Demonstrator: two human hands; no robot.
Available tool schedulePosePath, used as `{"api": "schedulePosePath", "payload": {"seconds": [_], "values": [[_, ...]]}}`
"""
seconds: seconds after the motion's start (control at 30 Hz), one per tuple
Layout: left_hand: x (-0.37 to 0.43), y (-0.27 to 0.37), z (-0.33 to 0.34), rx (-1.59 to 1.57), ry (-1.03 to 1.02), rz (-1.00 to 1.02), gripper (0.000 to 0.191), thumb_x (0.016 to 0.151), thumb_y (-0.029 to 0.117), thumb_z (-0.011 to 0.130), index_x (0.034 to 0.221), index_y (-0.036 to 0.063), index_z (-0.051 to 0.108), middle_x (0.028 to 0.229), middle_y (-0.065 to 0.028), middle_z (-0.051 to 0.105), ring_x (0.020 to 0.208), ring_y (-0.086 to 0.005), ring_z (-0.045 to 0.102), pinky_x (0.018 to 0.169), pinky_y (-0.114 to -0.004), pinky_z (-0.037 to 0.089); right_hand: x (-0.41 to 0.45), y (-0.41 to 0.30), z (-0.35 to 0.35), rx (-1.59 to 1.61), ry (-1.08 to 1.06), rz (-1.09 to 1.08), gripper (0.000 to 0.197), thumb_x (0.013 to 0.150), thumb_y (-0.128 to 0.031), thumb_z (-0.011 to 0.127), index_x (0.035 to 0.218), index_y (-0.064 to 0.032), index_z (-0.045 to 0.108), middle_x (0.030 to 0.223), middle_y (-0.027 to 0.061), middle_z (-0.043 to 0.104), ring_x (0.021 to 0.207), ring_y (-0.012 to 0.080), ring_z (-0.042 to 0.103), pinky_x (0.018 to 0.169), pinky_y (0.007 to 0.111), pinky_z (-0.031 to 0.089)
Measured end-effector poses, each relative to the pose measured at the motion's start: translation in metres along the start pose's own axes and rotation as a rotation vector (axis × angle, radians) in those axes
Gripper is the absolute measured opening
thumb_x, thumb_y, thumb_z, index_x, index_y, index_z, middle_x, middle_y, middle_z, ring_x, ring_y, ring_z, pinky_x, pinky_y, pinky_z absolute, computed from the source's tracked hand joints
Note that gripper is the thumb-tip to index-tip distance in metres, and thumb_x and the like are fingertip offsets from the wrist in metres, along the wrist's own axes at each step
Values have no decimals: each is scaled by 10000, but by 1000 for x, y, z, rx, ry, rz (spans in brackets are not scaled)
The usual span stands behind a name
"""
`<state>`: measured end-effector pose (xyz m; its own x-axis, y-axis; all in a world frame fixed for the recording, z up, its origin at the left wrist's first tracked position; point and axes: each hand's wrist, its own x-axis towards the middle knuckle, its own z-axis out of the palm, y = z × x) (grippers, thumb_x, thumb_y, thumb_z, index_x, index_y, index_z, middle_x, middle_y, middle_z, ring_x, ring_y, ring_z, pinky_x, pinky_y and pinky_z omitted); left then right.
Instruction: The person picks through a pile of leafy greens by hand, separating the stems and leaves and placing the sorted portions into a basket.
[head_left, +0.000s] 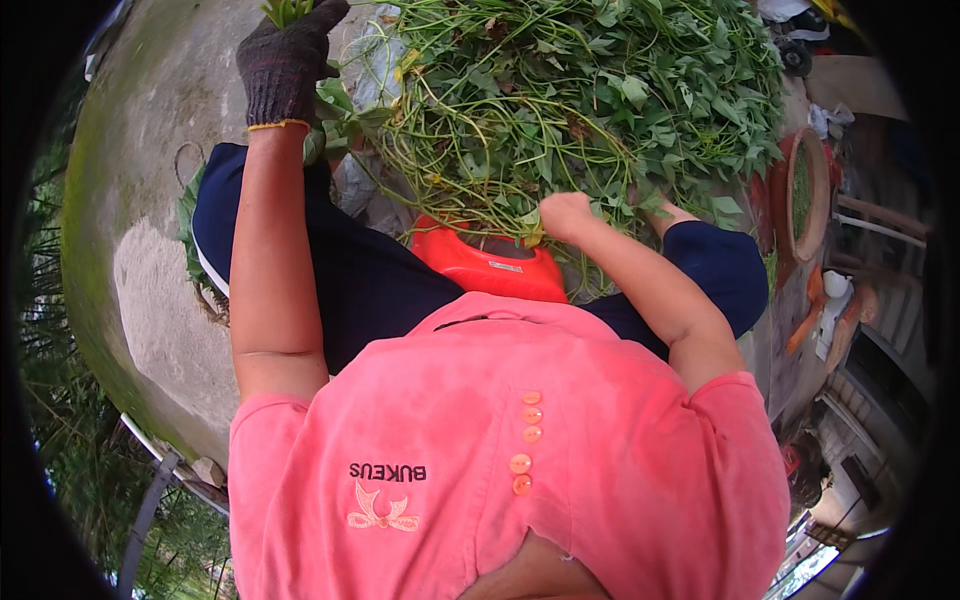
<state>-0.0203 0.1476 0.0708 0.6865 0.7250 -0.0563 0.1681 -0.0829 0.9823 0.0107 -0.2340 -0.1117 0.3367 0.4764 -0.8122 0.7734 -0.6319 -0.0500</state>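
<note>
My left hand (285, 71), in a dark knitted glove with a yellow cuff edge, is raised at the upper left. It is closed around a bunch of cut green stems (287, 10), partly cropped by the top edge. My bare right hand (566, 216) is curled into a fist at the near edge of a large heap of leafy green vines (570, 97). Its fingertips face away, so any stem inside it is hidden. Between my knees, below the heap, is a red plastic object (487, 274) with a curved cutout and a small label.
Leaves and a woven basket rim (212, 304) show beside my left thigh on the concrete ground (169, 300). At right stands a reddish round tub (816, 196) with greens inside. Orange and white items (835, 285) lie nearer. A small wheel (795, 57) is at upper right.
</note>
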Motion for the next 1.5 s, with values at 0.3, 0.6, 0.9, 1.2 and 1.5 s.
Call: {"api": "schedulePosePath", "payload": {"seconds": [0.3,0.6,0.9,1.2,1.5], "values": [[-12,-23,48,414,-505,-30,249,813,268,784,996,99,765,691,-12,655,576,-89,556,521,-261,441,81,44,-93,137,654,310,294,898,-130,519,1175,-111,616,1151,140,665,1101,331,607,956,432,415],[-102,-139,115,1064,-1135,305,324,735,236,654,1034,128,720,994,-185,707,929,-386,677,819,-464,549,-39,61,-135,594,700,5,236,914,-329,597,1007,-151,720,873,110,713,805,315,676,730,435,513],[-67,-160,102,1286,-1054,11,334,737,196,666,1013,27,747,1080,-231,701,958,-383,698,834,-465,556,-232,120,-243,850,1017,-107,184,938,-177,619,1026,-47,716,723,16,641,618,84,583,543,273,442],[2,-105,38,1458,-724,321,220,725,179,762,907,55,760,961,-165,733,887,-346,710,775,-408,561,-237,152,-222,860,1210,-90,197,945,-162,621,1052,-41,734,658,-25,570,574,51,490,529,239,384],[-28,-17,41,-230,-194,-267,249,809,209,790,967,23,741,637,-59,633,449,-173,521,465,-329,455,-267,131,-207,1061,1201,-138,215,971,-147,588,1058,-3,720,630,-53,505,518,38,450,496,208,363]]}}
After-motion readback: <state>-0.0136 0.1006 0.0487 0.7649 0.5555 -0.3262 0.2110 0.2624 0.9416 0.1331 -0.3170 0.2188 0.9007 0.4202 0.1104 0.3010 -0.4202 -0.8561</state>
